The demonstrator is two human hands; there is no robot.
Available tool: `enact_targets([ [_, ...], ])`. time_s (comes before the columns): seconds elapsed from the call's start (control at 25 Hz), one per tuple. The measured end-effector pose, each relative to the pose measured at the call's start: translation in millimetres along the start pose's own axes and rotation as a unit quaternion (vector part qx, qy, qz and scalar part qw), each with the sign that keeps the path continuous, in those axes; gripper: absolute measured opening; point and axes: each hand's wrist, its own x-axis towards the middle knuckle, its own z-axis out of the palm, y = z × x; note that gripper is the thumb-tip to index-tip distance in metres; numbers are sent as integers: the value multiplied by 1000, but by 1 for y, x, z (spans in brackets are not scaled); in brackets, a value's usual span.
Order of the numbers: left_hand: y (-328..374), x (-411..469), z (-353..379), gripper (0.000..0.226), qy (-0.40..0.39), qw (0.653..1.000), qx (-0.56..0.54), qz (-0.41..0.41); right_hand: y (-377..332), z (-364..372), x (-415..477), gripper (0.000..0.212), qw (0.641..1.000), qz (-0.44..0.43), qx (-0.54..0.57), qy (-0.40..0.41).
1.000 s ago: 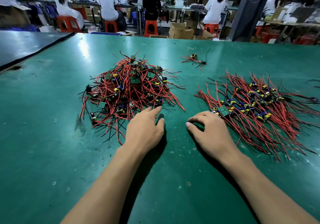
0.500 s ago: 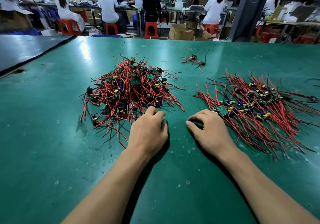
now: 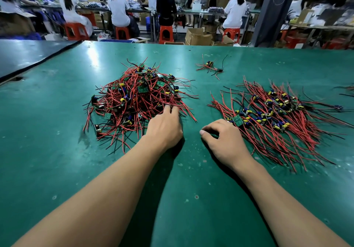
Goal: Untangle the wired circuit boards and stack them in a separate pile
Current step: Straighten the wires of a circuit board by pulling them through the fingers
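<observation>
The green table (image 3: pixel 57 170) fills my feed, with the tangled heap of wired boards (image 3: pixel 138 95) left of centre and the flatter pile (image 3: pixel 277 112) well apart on its right. My left hand (image 3: pixel 164 130) sits at the heap's near edge, fingertips (image 3: pixel 168 110) in the red wires (image 3: pixel 188 110), and I cannot tell whether they pinch any; my right hand (image 3: pixel 224 141) rests beside the pile, loosely curled, holding nothing. A small stray bunch (image 3: pixel 209 67) lies farther back.
</observation>
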Motion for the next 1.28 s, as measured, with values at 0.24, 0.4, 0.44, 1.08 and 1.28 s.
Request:
enact_targets([
  [0.24,6,-2,-5,25,13,998,-65,-13,0,0,3,14,1000,7,6,0],
  [0.4,17,-30,3,20,67,990,-126,3,-3,-2,2,13,1000,13,26,8],
  [0.44,21,-36,5,20,72,988,-137,17,-4,-2,2,13,999,15,34,9],
  [1.08,32,-75,4,36,189,922,-307,142,-13,-7,3,19,944,151,292,-20],
  [1.28,37,-79,4,34,145,931,-293,160,-15,-13,3,16,940,141,292,-104],
])
